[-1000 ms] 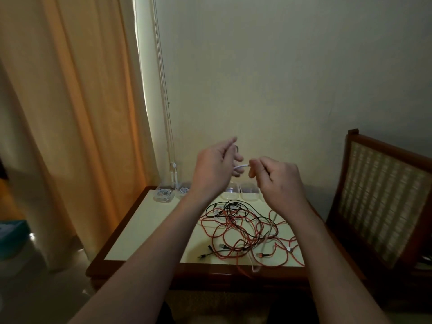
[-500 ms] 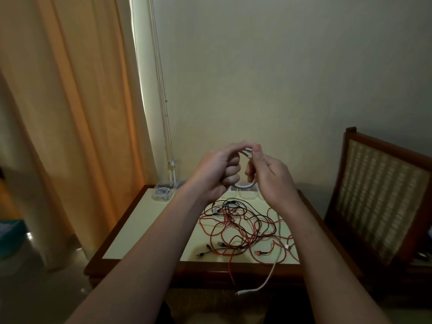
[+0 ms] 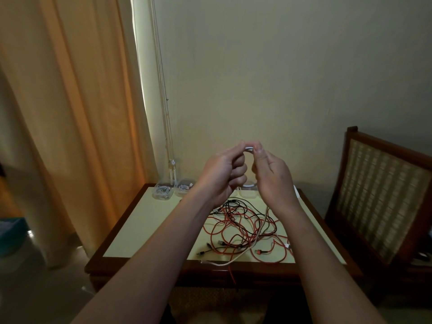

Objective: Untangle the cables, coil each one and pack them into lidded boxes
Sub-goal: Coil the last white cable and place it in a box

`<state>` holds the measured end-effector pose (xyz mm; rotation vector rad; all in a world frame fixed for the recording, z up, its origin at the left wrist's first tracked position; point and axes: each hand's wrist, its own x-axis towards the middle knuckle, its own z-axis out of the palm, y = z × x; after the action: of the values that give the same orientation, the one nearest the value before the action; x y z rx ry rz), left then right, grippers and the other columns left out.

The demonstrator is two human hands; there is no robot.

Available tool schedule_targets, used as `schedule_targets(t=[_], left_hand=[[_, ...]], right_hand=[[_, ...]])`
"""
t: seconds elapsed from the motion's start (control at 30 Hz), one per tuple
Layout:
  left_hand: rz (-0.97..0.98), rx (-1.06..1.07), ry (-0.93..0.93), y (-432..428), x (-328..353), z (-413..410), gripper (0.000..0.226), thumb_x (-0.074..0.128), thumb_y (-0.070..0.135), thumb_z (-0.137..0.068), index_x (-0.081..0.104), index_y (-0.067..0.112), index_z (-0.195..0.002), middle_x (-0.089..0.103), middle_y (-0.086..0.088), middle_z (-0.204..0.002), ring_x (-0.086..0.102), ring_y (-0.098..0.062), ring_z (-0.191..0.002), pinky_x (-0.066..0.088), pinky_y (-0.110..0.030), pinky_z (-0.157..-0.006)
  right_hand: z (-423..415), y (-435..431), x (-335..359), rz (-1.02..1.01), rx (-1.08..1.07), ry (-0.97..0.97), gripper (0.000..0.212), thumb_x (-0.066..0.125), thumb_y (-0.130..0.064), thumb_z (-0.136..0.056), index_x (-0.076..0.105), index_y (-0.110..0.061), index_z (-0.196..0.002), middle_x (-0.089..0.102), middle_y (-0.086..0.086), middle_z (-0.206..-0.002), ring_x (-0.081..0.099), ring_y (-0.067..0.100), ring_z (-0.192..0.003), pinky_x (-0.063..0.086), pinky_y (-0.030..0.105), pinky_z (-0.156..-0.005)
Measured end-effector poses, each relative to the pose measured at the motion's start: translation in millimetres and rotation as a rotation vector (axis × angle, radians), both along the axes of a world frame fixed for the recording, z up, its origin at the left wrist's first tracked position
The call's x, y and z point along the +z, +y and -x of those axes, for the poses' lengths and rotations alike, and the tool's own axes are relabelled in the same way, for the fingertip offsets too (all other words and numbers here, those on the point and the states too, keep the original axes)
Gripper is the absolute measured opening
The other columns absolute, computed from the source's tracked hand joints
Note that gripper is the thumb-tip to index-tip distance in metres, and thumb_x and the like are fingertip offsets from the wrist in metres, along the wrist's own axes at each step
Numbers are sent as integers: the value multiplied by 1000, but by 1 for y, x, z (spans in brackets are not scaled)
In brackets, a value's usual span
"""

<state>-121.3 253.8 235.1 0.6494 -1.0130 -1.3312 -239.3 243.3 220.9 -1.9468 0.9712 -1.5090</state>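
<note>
Part of the white cable (image 3: 248, 148) loop is hidden behind the left hand (image 3: 219, 174) and the right hand (image 3: 273, 178). A box (image 3: 248, 192) behind the hands is half hidden too. The chair (image 3: 383, 190) is cut off by the right edge. The plugs (image 3: 257, 251) on the table (image 3: 152, 220) are too small to tell apart.

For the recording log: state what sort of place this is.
Probably a room in a home: a long orange curtain hangs at the left, a wooden table stands against a plain wall, and a wooden chair with a woven back sits beside it.
</note>
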Motion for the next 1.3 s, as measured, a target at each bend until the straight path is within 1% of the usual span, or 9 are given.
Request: schedule_targets(t=[0.3, 0.53, 0.63, 0.7, 0.83, 0.97, 1.07, 1.2, 1.3], left_hand=[[52, 23, -9, -1, 1, 9, 19, 50, 24, -104, 51, 10, -116, 25, 8, -54, 22, -3, -40, 18, -16, -36], [49, 60, -11, -4, 3, 6, 20, 49, 22, -104, 65, 12, -107, 21, 7, -58, 18, -2, -41, 14, -15, -35], [47, 94, -29, -5, 3, 0, 20, 49, 21, -104, 67, 11, -107, 22, 9, -56, 18, -1, -40, 14, -14, -34], [47, 115, -18, -6, 3, -6, 21, 49, 20, -104, 67, 10, -109, 24, 10, -54, 18, -1, -39, 15, -14, -33], [20, 165, 82, -8, 8, -23, 21, 47, 20, -105, 66, 10, -109, 22, 10, -52, 18, -1, -37, 15, -15, -31], [-111, 149, 346, -13, 16, -47, 18, 49, 17, -103, 67, 12, -104, 20, 8, -46, 17, -5, -32, 14, -18, -28], [-157, 118, 482, -11, 20, -61, 19, 49, 14, -100, 68, 11, -101, 21, 7, -46, 17, -7, -32, 13, -19, -29], [-147, 177, 527, -11, 18, -61, 30, 41, 11, -98, 67, 6, -114, 25, 8, -50, 17, -7, -37, 13, -20, -33], [-107, 235, 476, -17, 16, -57, 31, 40, 6, -99, 60, 5, -123, 31, 7, -54, 20, -7, -38, 17, -19, -34]], right_hand=[[0, -1, 5, 14, -69, -7, 42, 34, -42, -109, 51, -39, -71, 39, -4, -57, 37, 3, -47, 29, 17, -44], [-1, -9, 2, -28, -39, -31, 37, 37, -46, -108, 70, -36, -94, 36, -11, -51, 34, 3, -48, 28, 21, -44], [2, -14, -1, -52, -45, 0, 49, 39, -51, -106, 66, -20, -78, 40, -5, -58, 36, 6, -50, 29, 26, -48], [7, -17, -2, -79, -44, 0, 53, 43, -53, -104, 64, -10, -80, 38, -6, -55, 35, 6, -48, 28, 26, -47], [23, -21, -7, -103, -58, -8, 31, 54, -42, -102, 70, -17, -93, 57, -8, -70, 47, -2, -57, 42, 21, -58], [40, -31, -14, -114, -85, -34, 17, 64, -37, -97, 68, -20, -93, 62, -1, -82, 53, 4, -70, 44, 13, -61], [50, -37, -20, -130, -119, -50, 14, 68, -38, -94, 68, -24, -93, 67, 0, -89, 61, 12, -78, 49, 21, -66], [53, -39, -24, -100, -177, 7, 12, 68, -35, -95, 70, -24, -92, 68, -3, -86, 61, 10, -76, 48, 19, -62], [48, -39, -24, -24, -223, 103, 15, 66, -32, -96, 71, -21, -87, 65, -11, -76, 56, -2, -67, 42, 14, -59]])
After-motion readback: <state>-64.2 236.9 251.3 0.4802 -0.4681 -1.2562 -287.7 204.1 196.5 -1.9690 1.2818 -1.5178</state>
